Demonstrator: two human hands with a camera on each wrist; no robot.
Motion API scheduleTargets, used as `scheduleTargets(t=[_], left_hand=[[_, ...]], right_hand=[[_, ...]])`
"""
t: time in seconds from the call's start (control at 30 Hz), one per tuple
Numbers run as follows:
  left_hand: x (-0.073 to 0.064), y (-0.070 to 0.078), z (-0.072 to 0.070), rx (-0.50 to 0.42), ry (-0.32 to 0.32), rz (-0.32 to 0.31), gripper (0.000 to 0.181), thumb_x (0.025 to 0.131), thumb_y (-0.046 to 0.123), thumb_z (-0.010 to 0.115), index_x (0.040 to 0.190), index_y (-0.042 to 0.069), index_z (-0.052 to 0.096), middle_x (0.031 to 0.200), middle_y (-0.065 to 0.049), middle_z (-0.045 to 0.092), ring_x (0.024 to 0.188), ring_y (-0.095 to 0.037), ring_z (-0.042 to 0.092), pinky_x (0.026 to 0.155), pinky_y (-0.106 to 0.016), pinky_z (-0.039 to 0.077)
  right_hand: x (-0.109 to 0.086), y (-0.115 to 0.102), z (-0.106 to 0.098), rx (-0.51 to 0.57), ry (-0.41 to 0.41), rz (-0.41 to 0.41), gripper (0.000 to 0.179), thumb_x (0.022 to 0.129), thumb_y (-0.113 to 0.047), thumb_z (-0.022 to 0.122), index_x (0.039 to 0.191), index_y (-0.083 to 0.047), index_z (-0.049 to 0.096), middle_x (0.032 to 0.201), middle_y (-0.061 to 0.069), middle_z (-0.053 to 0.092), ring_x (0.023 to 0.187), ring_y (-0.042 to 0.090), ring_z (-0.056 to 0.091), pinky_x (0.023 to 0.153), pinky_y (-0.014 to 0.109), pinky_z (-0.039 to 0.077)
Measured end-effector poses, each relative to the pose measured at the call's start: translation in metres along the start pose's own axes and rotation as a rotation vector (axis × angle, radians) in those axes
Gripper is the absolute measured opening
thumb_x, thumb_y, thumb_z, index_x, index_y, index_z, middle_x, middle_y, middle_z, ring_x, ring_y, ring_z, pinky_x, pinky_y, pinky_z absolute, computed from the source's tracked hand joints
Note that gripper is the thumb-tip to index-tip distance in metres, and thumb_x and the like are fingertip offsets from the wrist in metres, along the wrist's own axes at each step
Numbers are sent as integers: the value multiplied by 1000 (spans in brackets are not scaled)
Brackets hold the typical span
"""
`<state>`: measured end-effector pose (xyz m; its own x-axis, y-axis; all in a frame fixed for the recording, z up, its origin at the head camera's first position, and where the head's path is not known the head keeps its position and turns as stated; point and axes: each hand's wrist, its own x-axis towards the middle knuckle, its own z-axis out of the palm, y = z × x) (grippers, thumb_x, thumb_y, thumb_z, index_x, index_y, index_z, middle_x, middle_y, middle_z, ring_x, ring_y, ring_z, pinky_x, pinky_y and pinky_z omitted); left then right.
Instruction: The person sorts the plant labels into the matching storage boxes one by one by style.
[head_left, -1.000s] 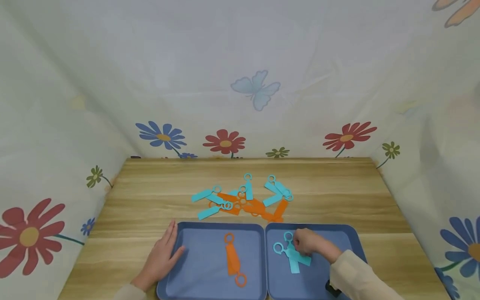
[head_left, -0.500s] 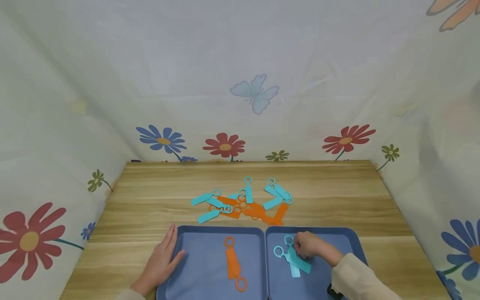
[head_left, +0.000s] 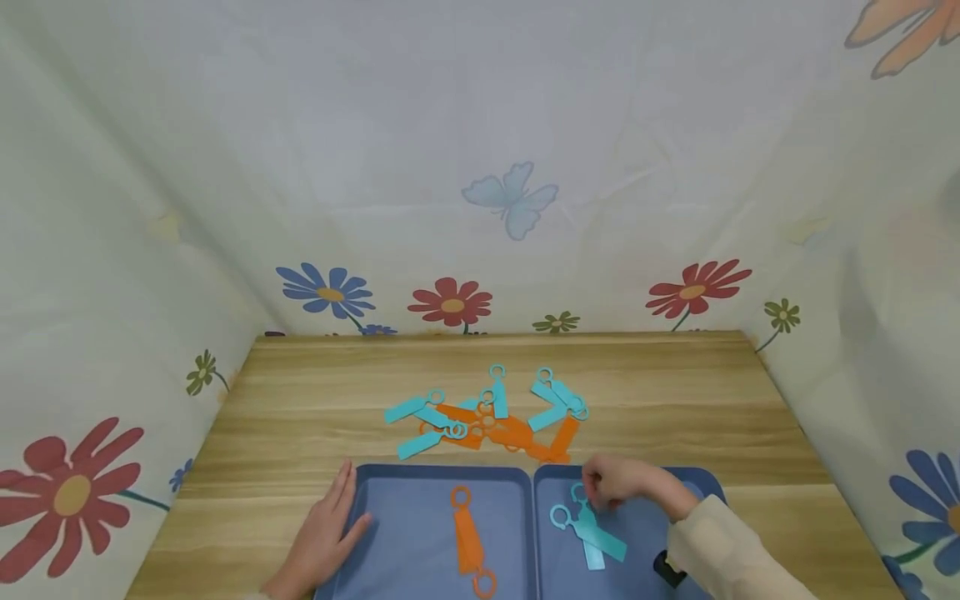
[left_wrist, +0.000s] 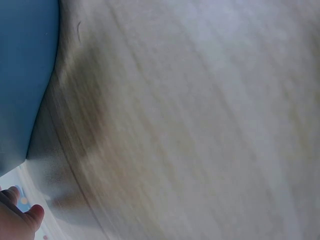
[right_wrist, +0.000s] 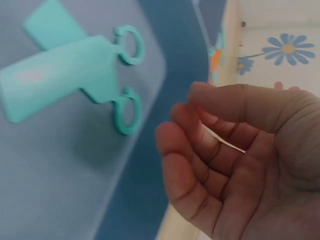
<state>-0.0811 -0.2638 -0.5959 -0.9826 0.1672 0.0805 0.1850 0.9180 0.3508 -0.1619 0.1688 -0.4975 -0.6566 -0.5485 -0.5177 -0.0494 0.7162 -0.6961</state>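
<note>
In the head view my right hand (head_left: 617,482) hovers over the far part of the right blue tray (head_left: 633,575), beside two crossed turquoise tags with ring hooks (head_left: 588,533). The right wrist view shows that hand's fingers (right_wrist: 182,172) loosely bent and holding nothing, apart from the turquoise tags (right_wrist: 65,70). My left hand (head_left: 318,533) lies with extended fingers along the outer left edge of the left blue tray (head_left: 397,542). Inside this tray lie orange hook-ended tags (head_left: 468,542), overlapping, one ring at each end. The left wrist view shows only some fingertips (left_wrist: 34,216) at the corner.
Behind the trays, a loose pile of turquoise tags (head_left: 547,417) and orange tags (head_left: 510,433) lies on the wooden table (head_left: 675,392). Several overlap. A floral cloth (head_left: 360,208) surrounds the table. A black item (head_left: 667,569) shows by the right sleeve.
My right hand has lifted off the turquoise tags and shifted slightly toward the tray's far edge. The left hand stays at its tray edge. The head view has tilted up a little.
</note>
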Motion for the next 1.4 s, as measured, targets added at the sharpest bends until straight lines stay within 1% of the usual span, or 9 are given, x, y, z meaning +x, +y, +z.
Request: scheduleTargets(t=[0.17, 0.27, 0.4, 0.57, 0.77, 0.93, 1.03, 1.23, 1.4], left_hand=[[1, 0, 0, 4, 23, 5, 68, 87, 36, 51, 135, -6, 28, 145, -21, 20, 126, -37, 32, 92, -53, 35], [2, 0, -1, 8, 21, 5, 68, 87, 36, 52, 134, -7, 29, 144, -21, 20, 126, -37, 33, 92, -53, 36], [1, 0, -1, 16, 16, 3, 69, 87, 38, 52, 134, -7, 29, 145, -21, 20, 125, -37, 34, 92, -53, 37], [-1, -1, 1, 14, 30, 2, 69, 87, 38, 51, 134, -6, 30, 144, -19, 21, 124, -37, 35, 91, -52, 37], [1, -1, 3, 5, 44, 4, 68, 87, 37, 51, 135, -6, 29, 145, -19, 20, 124, -38, 35, 90, -53, 37], [-1, -1, 6, 33, 58, 21, 68, 85, 36, 54, 134, -6, 31, 144, -19, 23, 123, -36, 37, 90, -51, 39], [-3, 0, 7, 34, 46, 20, 68, 85, 36, 55, 134, -6, 32, 144, -19, 23, 123, -35, 37, 90, -50, 39], [-2, 2, 4, 11, 29, 8, 69, 87, 36, 52, 136, -4, 27, 145, -19, 20, 125, -36, 35, 92, -52, 36], [-2, 1, 2, -4, 42, 9, 68, 87, 35, 52, 136, -5, 26, 145, -19, 19, 124, -37, 34, 92, -53, 36]], right_hand=[[5, -5, -13, 89, 18, -110, 8, 76, 9, 48, 74, 3, 53, 63, 1, 47, 48, 12, 37, 46, 22, 32], [10, -6, -19, 116, 57, -147, 3, 77, 8, 51, 79, 6, 52, 62, 1, 45, 49, 12, 37, 48, 23, 34], [20, -3, -25, 131, 156, -175, 8, 76, 8, 51, 84, 10, 52, 64, 4, 48, 53, 13, 41, 50, 24, 37], [33, -4, -29, 46, 325, -237, 6, 74, 5, 55, 80, 6, 55, 69, 5, 53, 61, 13, 45, 54, 21, 40], [47, -6, -30, -35, 483, -137, 9, 77, -3, 61, 85, 1, 59, 79, 5, 57, 71, 16, 48, 62, 27, 42], [55, -1, -23, -43, 550, -67, 15, 78, -6, 60, 93, -1, 61, 98, 10, 61, 93, 29, 54, 79, 40, 45], [59, 2, -19, -41, 580, -44, 21, 79, -6, 59, 99, 0, 60, 109, 15, 59, 100, 34, 52, 83, 45, 44], [70, 6, -17, -44, 600, -25, 34, 79, -6, 58, 113, 1, 56, 121, 19, 52, 104, 34, 50, 87, 46, 42], [84, 11, -15, -157, 579, -43, 40, 79, -6, 58, 118, 1, 53, 129, 22, 45, 118, 38, 42, 97, 49, 35]])
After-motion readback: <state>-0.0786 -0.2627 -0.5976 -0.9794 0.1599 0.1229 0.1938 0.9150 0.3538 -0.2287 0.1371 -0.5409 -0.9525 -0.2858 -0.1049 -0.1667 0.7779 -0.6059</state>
